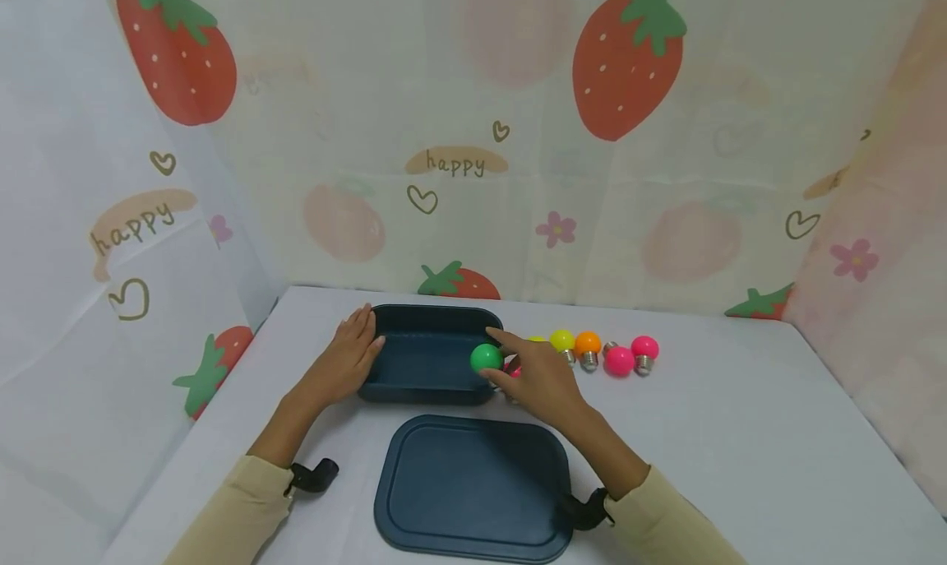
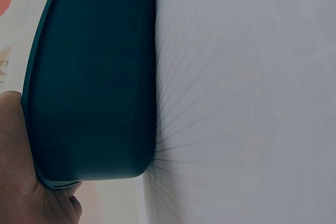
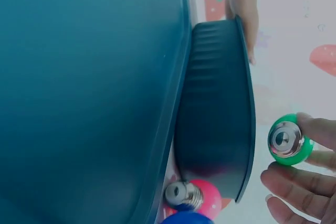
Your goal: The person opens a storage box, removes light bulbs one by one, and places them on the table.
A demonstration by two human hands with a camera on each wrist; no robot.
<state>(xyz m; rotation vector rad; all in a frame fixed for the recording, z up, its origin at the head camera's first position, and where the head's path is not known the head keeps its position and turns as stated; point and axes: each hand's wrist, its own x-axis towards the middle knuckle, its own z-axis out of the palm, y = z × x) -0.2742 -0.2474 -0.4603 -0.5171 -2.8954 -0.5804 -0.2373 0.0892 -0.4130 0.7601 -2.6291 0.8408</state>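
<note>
A green light bulb (image 1: 486, 357) is pinched between the thumb and fingers of my right hand (image 1: 543, 380), over the right end of a dark blue box (image 1: 425, 395). In the right wrist view the metal base of the green bulb (image 3: 286, 141) faces the camera. My left hand (image 1: 346, 359) holds the left end of the box, with the thumb over the rim and the fingers along the end wall. The box rim (image 2: 35, 72) lies against that hand in the left wrist view. The head view shows bare floor inside the box's left part.
A matching flat lid (image 1: 473, 491) lies in front of the box. To the right stand or lie several bulbs, among them a yellow one (image 1: 562, 340), an orange one (image 1: 588, 343) and a pink one (image 1: 620, 361). A blue bulb (image 3: 186, 219) shows near the box's right end.
</note>
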